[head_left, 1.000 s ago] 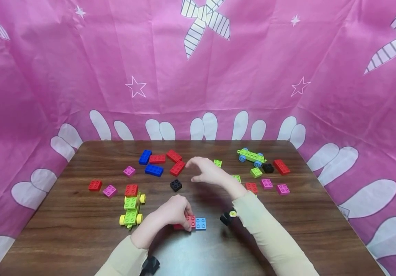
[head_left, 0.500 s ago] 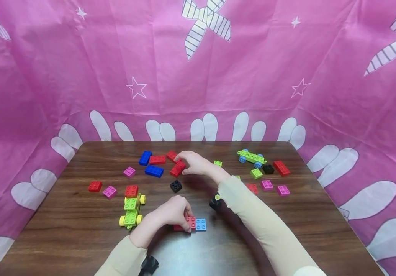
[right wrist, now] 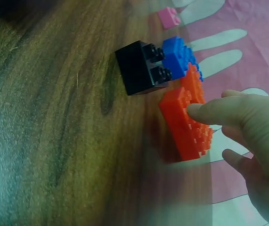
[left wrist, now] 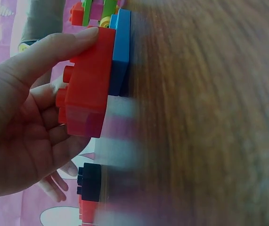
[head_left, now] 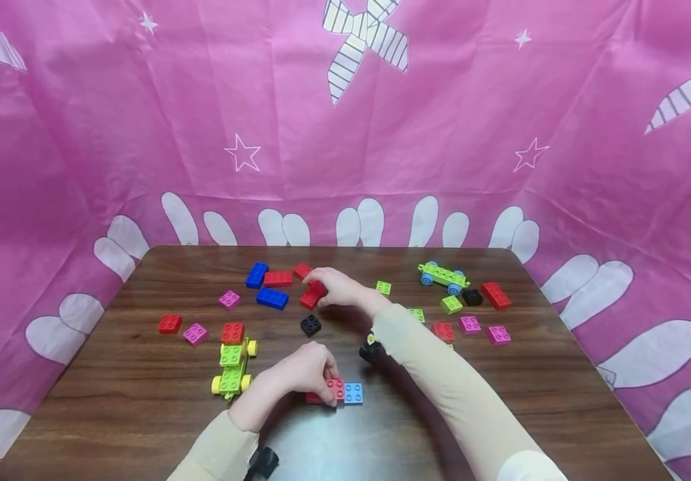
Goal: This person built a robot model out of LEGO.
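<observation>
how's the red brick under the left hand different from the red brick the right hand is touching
The near red brick, gripped by the left hand, sits joined to a light blue brick; the far red brick lies alone on the table, the right hand on top. The near one looks paler. Both are studded plastic.

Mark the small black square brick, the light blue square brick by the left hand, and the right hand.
Small black square plastic brick (head_left: 310,325), head view, studded top.
Light blue square plastic brick (head_left: 353,393), head view, studded top.
Right hand (head_left: 338,288), head view, back of the hand.
</observation>
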Demonstrator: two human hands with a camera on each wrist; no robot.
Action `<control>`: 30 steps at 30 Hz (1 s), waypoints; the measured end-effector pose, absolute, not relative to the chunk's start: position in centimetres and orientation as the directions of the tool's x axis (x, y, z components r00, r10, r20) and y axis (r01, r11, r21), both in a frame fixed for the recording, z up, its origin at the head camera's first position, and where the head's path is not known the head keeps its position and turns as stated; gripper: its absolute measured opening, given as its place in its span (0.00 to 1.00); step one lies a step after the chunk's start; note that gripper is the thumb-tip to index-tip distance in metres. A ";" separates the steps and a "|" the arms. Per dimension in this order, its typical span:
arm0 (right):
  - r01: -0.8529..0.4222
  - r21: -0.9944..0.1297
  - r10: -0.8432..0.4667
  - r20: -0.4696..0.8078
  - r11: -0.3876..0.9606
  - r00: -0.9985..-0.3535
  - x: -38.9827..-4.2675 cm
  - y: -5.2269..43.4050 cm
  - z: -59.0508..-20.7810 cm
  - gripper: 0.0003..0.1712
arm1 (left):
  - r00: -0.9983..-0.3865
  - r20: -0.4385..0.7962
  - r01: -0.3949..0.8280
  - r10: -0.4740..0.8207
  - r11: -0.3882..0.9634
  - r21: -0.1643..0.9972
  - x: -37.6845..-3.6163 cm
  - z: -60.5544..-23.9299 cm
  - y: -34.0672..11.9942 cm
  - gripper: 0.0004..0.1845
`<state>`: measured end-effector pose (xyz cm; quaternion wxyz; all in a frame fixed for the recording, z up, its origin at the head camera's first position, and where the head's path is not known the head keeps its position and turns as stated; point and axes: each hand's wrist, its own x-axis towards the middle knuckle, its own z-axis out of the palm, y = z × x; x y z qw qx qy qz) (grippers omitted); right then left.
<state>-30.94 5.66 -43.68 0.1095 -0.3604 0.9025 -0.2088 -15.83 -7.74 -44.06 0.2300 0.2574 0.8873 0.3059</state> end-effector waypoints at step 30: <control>-0.663 -0.353 -0.715 -0.026 0.660 -0.699 -31.1 5.7 -45.4 0.21 | -0.758 -0.234 0.324 0.608 0.663 0.675 -16.2 -44.8 -7.8 0.15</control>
